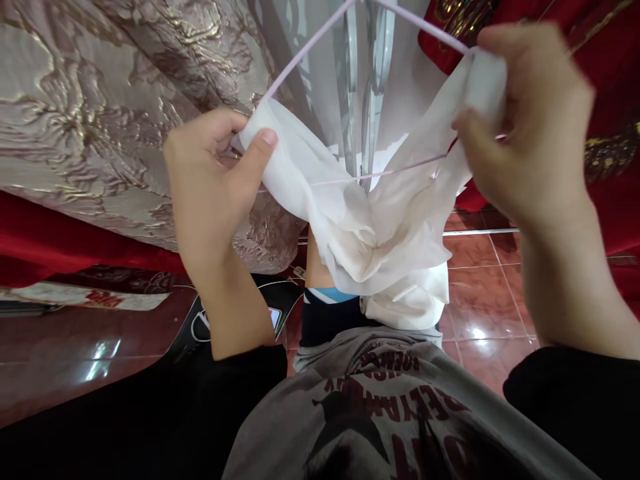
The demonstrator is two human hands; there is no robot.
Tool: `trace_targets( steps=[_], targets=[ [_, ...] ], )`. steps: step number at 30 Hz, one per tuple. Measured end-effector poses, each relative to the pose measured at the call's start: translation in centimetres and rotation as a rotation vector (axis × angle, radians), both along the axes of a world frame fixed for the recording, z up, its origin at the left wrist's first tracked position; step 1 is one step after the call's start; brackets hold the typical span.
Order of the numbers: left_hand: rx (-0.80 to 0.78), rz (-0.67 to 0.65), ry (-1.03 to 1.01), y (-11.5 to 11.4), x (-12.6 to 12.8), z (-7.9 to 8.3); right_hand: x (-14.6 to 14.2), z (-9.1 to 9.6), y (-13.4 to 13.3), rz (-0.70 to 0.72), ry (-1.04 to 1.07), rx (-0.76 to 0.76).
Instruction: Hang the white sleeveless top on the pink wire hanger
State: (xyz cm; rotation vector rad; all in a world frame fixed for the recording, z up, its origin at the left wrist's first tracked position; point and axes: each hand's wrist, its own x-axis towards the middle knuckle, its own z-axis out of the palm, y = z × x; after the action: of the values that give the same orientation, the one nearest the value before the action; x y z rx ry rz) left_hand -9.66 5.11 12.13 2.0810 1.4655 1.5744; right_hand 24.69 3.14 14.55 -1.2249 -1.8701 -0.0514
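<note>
A thin lilac clothes hanger (310, 55) is held up in front of me, its lower bar (395, 171) crossing between my hands. White thin fabric (350, 250), perhaps a garment, drapes from both sloping arms of the hanger and sags in loose folds toward my lap. My left hand (213, 177) pinches the fabric at the hanger's left corner, thumb on top. At the right corner, my right hand (535, 127) grips the fabric between thumb and fingers; it is slightly blurred. The top of the hanger lies outside the view.
Shiny embossed pinkish cloth (125, 113) hangs at left, with red cloth (613, 63) and gold trim at right. Metal bars (367, 100) stand behind the hanger. A phone (274, 319) and a white cable (199, 328) lie low at left, above reddish floor tiles (475, 293).
</note>
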Motion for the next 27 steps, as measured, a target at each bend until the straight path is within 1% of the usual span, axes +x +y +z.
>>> trace_targets(
  steps=[2,3,5,6,7,9,11,13,14,15,17,19,20,21,22,23,25,26,27],
  targets=[
    [0.020,0.023,0.037,0.1,-0.1,-0.4,-0.2,-0.5,-1.2,0.034,-0.169,-0.067],
    [0.023,0.023,0.043,0.2,0.0,-0.6,-0.5,-0.8,-1.7,0.029,-0.195,-0.046],
    [0.015,0.021,0.026,0.4,0.1,-1.1,-1.4,-1.4,-2.2,0.030,-0.133,0.076],
    [0.013,0.023,0.007,0.6,0.2,-1.3,-2.0,-1.9,-2.1,0.060,-0.099,0.111],
    [0.013,0.026,-0.016,0.7,0.2,-1.5,-2.5,-2.6,-1.7,0.110,-0.069,0.105],
    [0.017,0.014,-0.077,0.9,0.4,-1.8,-3.6,-4.5,-0.3,0.228,-0.036,0.022],
    [0.035,-0.034,-0.161,0.8,0.8,-2.4,-4.4,-6.8,1.2,0.287,-0.035,-0.053],
    [0.092,-0.065,-0.268,0.2,1.7,-3.4,-4.9,-8.9,2.1,0.264,-0.017,-0.056],
    [0.146,-0.052,-0.323,-0.4,2.3,-4.1,-5.2,-9.7,2.2,0.230,0.011,-0.034],
    [0.204,-0.015,-0.370,-1.0,3.1,-5.0,-5.4,-10.3,2.1,0.189,0.049,0.000],
    [0.330,0.144,-0.452,-2.5,5.0,-7.2,-5.9,-11.1,1.4,0.130,0.119,0.075],
    [0.401,0.331,-0.463,-3.9,6.9,-9.5,-6.5,-11.4,0.6,0.122,0.143,0.114],
    [0.403,0.383,-0.479,-4.4,7.8,-10.6,-6.8,-11.5,0.3,0.126,0.143,0.119],
    [0.355,0.385,-0.510,-4.8,8.6,-11.5,-7.1,-11.5,0.0,0.128,0.143,0.121],
    [0.287,0.343,-0.546,-5.0,9.3,-12.1,-7.3,-11.6,-0.1,0.125,0.148,0.124],
    [0.200,0.267,-0.580,-5.1,9.8,-12.6,-7.5,-11.7,-0.2,0.116,0.156,0.126],
    [0.043,0.131,-0.620,-5.0,10.4,-13.0,-7.9,-11.9,-0.1,0.088,0.177,0.120],
    [-0.002,0.109,-0.623,-5.0,10.5,-13.0,-8.0,-12.0,-0.1,0.075,0.184,0.111],
    [-0.016,0.124,-0.625,-4.9,10.5,-12.9,-8.2,-12.1,-0.1,0.064,0.190,0.097]
  ],
)
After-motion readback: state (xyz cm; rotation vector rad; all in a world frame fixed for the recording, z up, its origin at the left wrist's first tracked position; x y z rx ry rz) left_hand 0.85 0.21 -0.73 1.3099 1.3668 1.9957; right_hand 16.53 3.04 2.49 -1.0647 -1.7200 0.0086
